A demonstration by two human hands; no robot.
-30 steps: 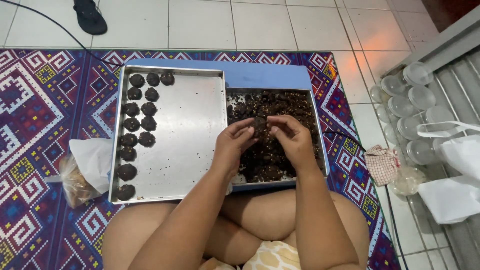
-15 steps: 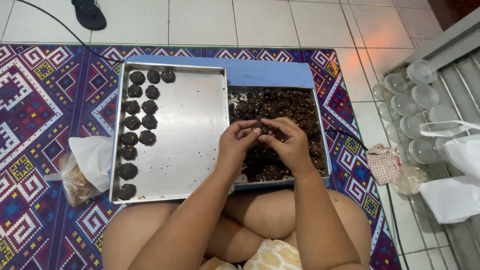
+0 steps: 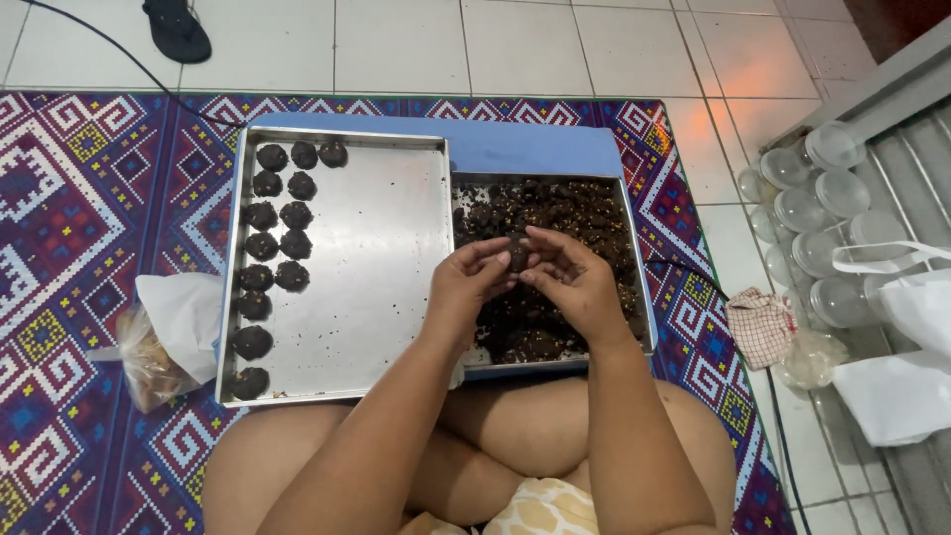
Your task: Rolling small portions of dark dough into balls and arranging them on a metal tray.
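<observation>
My left hand (image 3: 468,285) and my right hand (image 3: 573,280) meet over a metal tray of dark crumbly dough (image 3: 594,213). Between the fingertips of both hands sits a small lump of dark dough (image 3: 517,254). Left of them lies a large flat metal baking tray (image 3: 376,248). Several dark dough balls (image 3: 279,214) stand in rows along its left side. Both trays rest on a blue board (image 3: 525,147).
A patterned purple mat (image 3: 89,198) covers the floor under the trays. A plastic bag with a white wrapper (image 3: 163,332) lies at the left. Clear lidded jars (image 3: 812,213), a checked cloth (image 3: 761,325) and white bags (image 3: 906,367) sit at the right. A black sandal (image 3: 178,30) lies at the top.
Both hands have lifted from the dough tray with a lump and brought it together between the fingertips, slightly higher over the tray.
</observation>
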